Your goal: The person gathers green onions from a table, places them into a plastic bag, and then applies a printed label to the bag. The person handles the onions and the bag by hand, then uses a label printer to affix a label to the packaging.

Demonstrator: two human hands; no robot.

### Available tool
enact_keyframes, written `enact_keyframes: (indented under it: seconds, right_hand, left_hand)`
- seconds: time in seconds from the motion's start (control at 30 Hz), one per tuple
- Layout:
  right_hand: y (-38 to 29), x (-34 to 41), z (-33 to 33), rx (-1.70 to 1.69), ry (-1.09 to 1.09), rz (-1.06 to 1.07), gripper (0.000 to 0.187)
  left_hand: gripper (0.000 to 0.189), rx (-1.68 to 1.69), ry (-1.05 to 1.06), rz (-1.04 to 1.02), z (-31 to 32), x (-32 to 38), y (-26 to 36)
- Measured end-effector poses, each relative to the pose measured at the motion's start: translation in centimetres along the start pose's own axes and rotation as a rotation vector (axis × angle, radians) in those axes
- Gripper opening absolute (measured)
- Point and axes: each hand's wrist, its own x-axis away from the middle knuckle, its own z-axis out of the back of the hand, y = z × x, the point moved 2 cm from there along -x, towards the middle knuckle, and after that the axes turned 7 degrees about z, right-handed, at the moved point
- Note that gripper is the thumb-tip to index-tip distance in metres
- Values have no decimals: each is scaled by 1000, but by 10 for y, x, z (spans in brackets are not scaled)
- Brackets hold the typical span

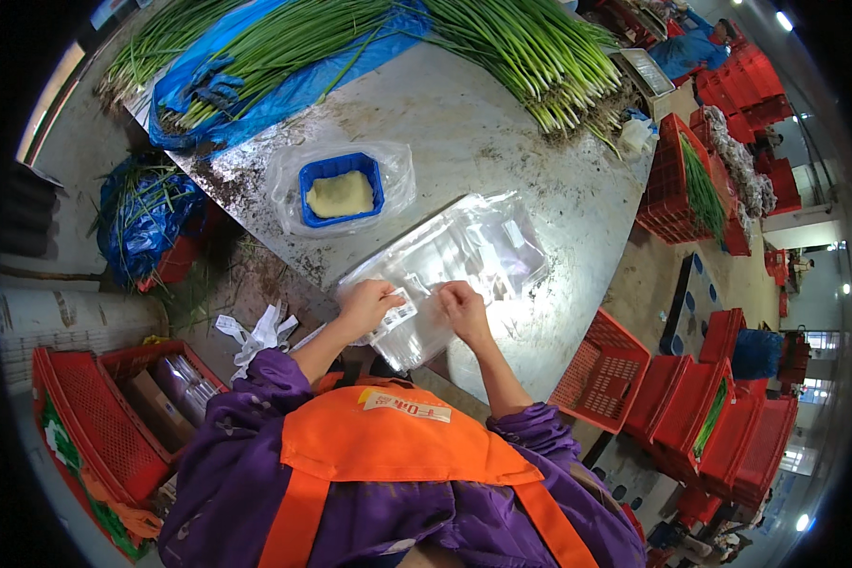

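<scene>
A stack of clear plastic bags (500,245) lies on the metal table in front of me, shiny with reflected light. Over its near left part, my left hand (364,307) grips printed white labels (400,312) between thumb and fingers. A strip of labels or backing trails below that wrist. My right hand (465,312) is above the same bags, thumb and fingertips pinched together; whether something thin is between them is hidden. Another white label (515,234) shows on the bags towards their far right corner.
A blue plastic tray (305,207) holding a damp yellowish sponge (341,195) sits beyond the bags. Green onions (532,64) are piled along the far side, with blue gloves (216,84) at left. Crumpled label backing (259,334) hangs left; a red crate (600,373) stands right.
</scene>
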Motion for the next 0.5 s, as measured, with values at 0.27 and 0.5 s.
enact_keyframes:
  seconds: [0.27, 0.5]
  right_hand:
    - [-45, 17, 69, 400, 646, 413, 22]
    - [-31, 33, -28, 701, -129, 308, 41]
  left_hand:
    - [52, -443, 249, 64, -17, -26, 15]
    - [48, -320, 6, 72, 4, -6, 26]
